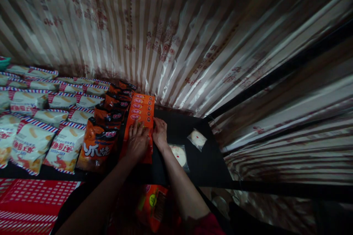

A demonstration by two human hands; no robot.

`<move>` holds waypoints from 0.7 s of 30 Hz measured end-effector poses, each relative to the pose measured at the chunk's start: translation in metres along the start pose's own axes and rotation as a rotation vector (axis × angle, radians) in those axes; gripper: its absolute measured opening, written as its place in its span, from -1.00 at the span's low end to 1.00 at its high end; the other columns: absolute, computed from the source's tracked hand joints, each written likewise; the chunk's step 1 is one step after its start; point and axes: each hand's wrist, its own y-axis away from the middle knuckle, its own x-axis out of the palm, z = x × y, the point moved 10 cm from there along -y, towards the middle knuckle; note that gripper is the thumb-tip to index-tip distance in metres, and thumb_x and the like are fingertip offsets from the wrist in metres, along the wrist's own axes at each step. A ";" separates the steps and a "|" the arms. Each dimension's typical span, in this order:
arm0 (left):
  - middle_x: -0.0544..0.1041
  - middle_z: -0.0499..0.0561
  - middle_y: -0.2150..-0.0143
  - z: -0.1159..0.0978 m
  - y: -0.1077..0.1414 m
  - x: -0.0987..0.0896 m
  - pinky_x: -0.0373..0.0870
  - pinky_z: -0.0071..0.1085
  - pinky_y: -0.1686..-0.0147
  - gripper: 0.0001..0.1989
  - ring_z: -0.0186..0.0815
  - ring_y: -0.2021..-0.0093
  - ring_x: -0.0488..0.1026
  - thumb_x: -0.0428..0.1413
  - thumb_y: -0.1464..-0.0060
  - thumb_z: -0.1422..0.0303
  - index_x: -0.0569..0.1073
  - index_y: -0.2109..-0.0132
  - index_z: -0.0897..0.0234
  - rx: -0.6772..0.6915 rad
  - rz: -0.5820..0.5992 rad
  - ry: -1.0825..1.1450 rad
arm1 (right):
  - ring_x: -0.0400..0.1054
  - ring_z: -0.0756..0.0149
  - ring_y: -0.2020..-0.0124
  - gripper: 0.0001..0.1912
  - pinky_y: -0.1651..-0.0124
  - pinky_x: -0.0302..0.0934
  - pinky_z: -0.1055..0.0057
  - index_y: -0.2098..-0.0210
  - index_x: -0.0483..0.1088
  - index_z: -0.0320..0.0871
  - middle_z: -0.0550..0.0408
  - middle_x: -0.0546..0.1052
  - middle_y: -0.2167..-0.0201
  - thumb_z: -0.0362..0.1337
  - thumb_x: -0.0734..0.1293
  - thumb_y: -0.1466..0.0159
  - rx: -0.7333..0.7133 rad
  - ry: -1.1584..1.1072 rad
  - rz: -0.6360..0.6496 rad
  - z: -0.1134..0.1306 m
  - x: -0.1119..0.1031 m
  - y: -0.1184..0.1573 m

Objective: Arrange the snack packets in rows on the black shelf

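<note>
A row of overlapping flat orange snack packets (142,108) lies on the black shelf, stepping back toward the striped curtain. My left hand (138,139) rests on the nearest packet, palm down with its fingers spread. Against the right edge of the same packets is my right hand (160,131), fingers loosely bent and partly in shadow; neither hand is wrapped around a packet. To the left of the row stand black-and-orange snack bags (97,145), one behind another. Two pale round items in clear wrappers, a nearer one (179,155) and a farther one (198,138), lie right of my hands.
White snack bags with red print (64,147) fill the shelf's left part in rows. A red plastic basket (35,202) is below at left. Under my forearms is another orange bag (153,205). Striped sheeting (165,36) hangs behind, with a dark bar (275,69) at right.
</note>
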 end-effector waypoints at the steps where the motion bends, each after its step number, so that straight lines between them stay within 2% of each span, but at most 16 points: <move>1: 0.22 0.10 -0.28 0.000 0.000 0.000 -0.09 0.00 -0.26 -0.63 -0.02 -0.35 -0.13 -0.06 -0.16 0.33 0.40 -0.09 0.24 -0.001 0.001 0.003 | 0.18 0.26 -0.10 -0.48 -0.16 0.04 0.26 -0.06 0.35 -0.23 -0.03 0.44 -0.03 -0.54 0.08 -0.14 -0.001 -0.009 -0.014 0.001 -0.003 0.000; 5: 0.22 0.10 -0.28 -0.001 0.000 -0.002 -0.06 0.00 -0.25 -0.62 -0.01 -0.35 -0.14 -0.08 -0.17 0.35 0.38 -0.11 0.26 0.004 -0.007 0.015 | 0.17 0.25 -0.10 -0.48 -0.16 0.05 0.23 -0.04 0.36 -0.25 -0.06 0.44 -0.02 -0.55 0.05 -0.16 0.016 -0.029 -0.062 0.003 -0.014 0.003; 9: 0.21 0.12 -0.28 -0.005 0.002 -0.005 -0.04 0.02 -0.24 -0.64 -0.01 -0.35 -0.15 -0.08 -0.17 0.36 0.41 -0.08 0.26 0.031 -0.029 0.038 | 0.17 0.23 -0.10 -0.48 -0.16 0.07 0.20 -0.02 0.38 -0.22 -0.06 0.45 -0.01 -0.55 0.04 -0.16 0.045 -0.038 -0.048 0.006 -0.020 0.011; 13: 0.26 0.15 -0.25 -0.015 0.007 -0.007 -0.01 0.05 -0.23 -0.66 -0.02 -0.33 -0.04 -0.09 -0.18 0.38 0.44 -0.03 0.27 0.071 -0.046 0.085 | 0.18 0.22 -0.10 -0.51 -0.16 0.08 0.19 0.00 0.40 -0.24 -0.09 0.45 0.00 -0.54 0.05 -0.17 0.062 -0.060 -0.037 0.013 -0.026 0.027; 18: 0.32 0.20 -0.20 -0.037 0.024 0.002 0.15 -0.13 -0.21 -0.58 -0.14 -0.29 0.10 -0.14 -0.14 0.50 0.35 -0.12 0.40 0.206 -0.034 0.171 | 0.21 0.22 -0.09 -0.53 -0.16 0.11 0.18 -0.02 0.39 -0.19 -0.07 0.45 -0.01 -0.49 0.08 -0.18 0.061 -0.098 -0.038 0.026 -0.037 0.051; 21: 0.30 0.25 -0.21 -0.045 0.040 0.011 0.19 -0.18 -0.20 -0.52 -0.19 -0.25 0.18 -0.17 -0.11 0.52 0.26 -0.18 0.48 0.230 -0.024 0.225 | 0.25 0.24 -0.07 -0.54 -0.16 0.13 0.21 -0.03 0.38 -0.19 -0.08 0.44 -0.02 -0.46 0.08 -0.20 0.067 -0.123 -0.057 0.031 -0.047 0.067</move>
